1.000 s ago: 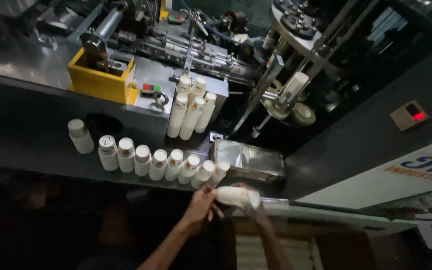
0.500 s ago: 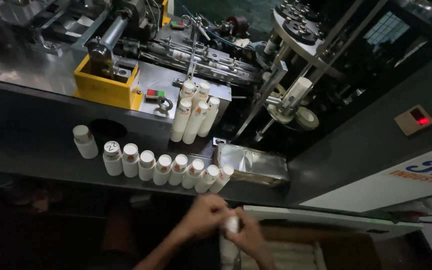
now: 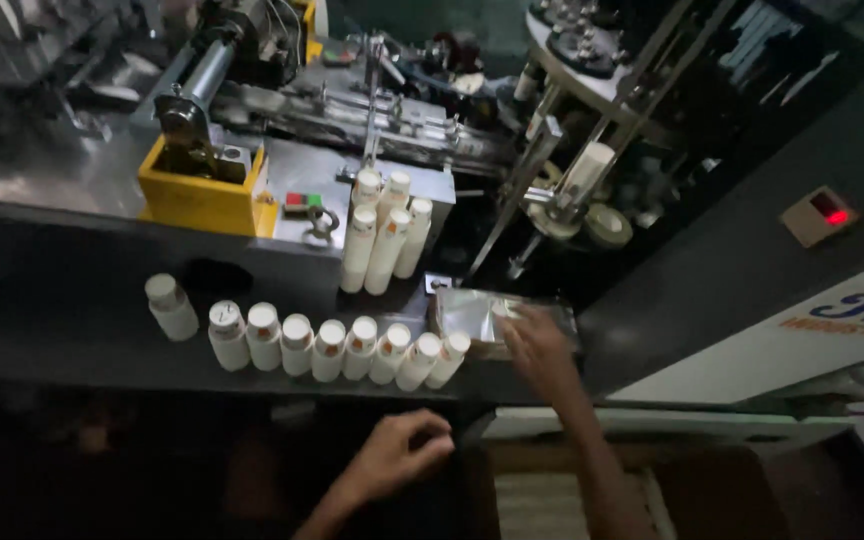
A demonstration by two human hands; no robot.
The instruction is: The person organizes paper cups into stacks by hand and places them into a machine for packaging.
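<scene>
White paper-cup stacks (image 3: pixel 332 345) stand in a row along the dark ledge (image 3: pixel 72 340). Just right of the row lies a shiny plastic bag (image 3: pixel 472 315); the right hand (image 3: pixel 537 345) rests on it, fingers spread flat. Below the row, the left hand (image 3: pixel 402 455) hangs loosely curled, holding nothing.

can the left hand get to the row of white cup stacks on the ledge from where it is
Probably yes: the left hand is loosely curled and empty just below the row of white cup stacks, with nothing visible between them.
</scene>
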